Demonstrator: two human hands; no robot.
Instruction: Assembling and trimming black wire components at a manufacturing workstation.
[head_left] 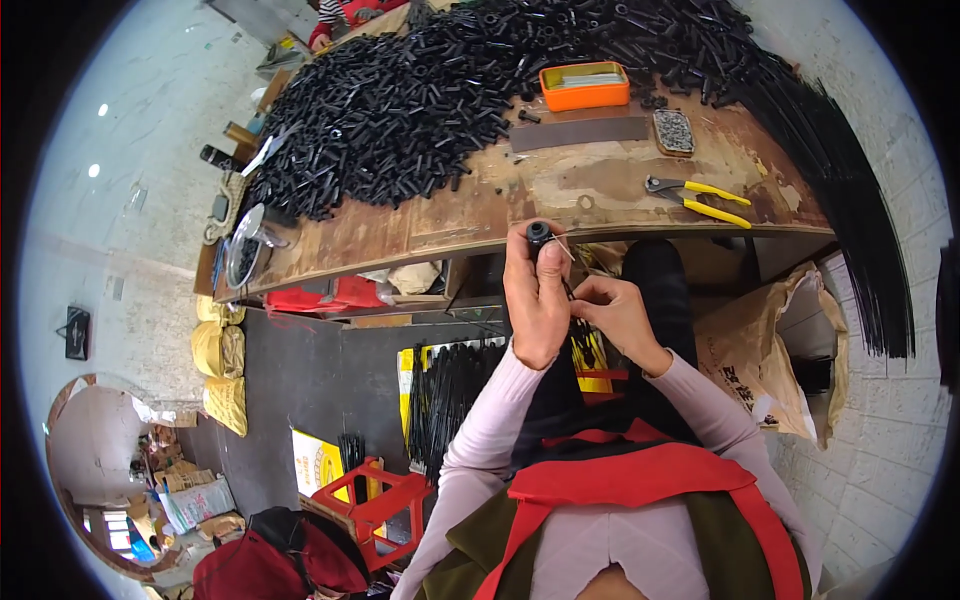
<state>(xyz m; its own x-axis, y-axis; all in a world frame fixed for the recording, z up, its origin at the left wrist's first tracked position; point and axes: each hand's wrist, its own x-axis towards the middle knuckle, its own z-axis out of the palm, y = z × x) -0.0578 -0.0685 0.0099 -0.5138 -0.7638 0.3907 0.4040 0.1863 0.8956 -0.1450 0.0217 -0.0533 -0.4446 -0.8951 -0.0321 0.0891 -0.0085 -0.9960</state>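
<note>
In front of the table edge, my left hand [535, 312] is closed round a short black tubular piece [539, 233] whose round, hollow-looking end faces up by the thumb. A thin pale strand [563, 247] sticks out beside that thumb. Just below and to the right, my right hand [620, 322] pinches a thin black strand between thumb and fingertips, close against the left palm. More dark strands [582, 345] hang beneath the fingers, over my lap. The lower part of the tubular piece is hidden by my left hand.
A large heap of black tubes [400, 110] covers the table's far left. An orange box [585, 88], grey strip [580, 133], small tin [674, 132] and yellow-handled pliers [700, 198] lie rightward. Long black strands [860, 210] drape over the right edge. Another person [345, 12] sits beyond.
</note>
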